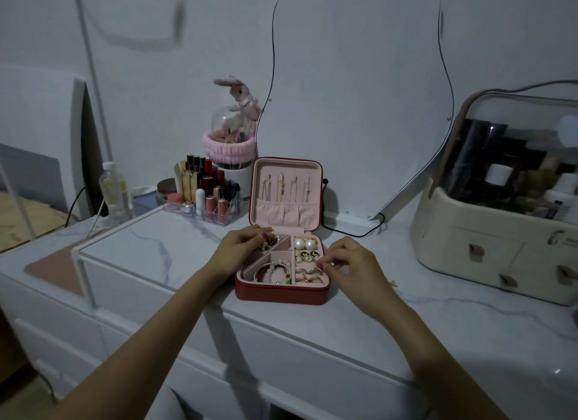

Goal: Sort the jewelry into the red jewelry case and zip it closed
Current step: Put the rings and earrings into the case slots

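Observation:
The red jewelry case (281, 293) lies open on the marble dresser top, its pink lid (285, 194) upright with several necklaces hanging inside. Bead bracelets (273, 272) fill the front left compartment. Two pearl earrings (305, 243) and dark round studs sit at the back right, with rings (308, 277) in front of them. My left hand (242, 247) has its curled fingers on a bracelet in the back left compartment. My right hand (350, 263) pinches a small ring at the case's right edge.
A clear lipstick organiser (206, 200) and a pink rabbit dome (233, 131) stand behind the case on the left. A cream cosmetics box (500, 231) sits at the right. A curvy mirror (359, 106) with a black cable leans on the wall.

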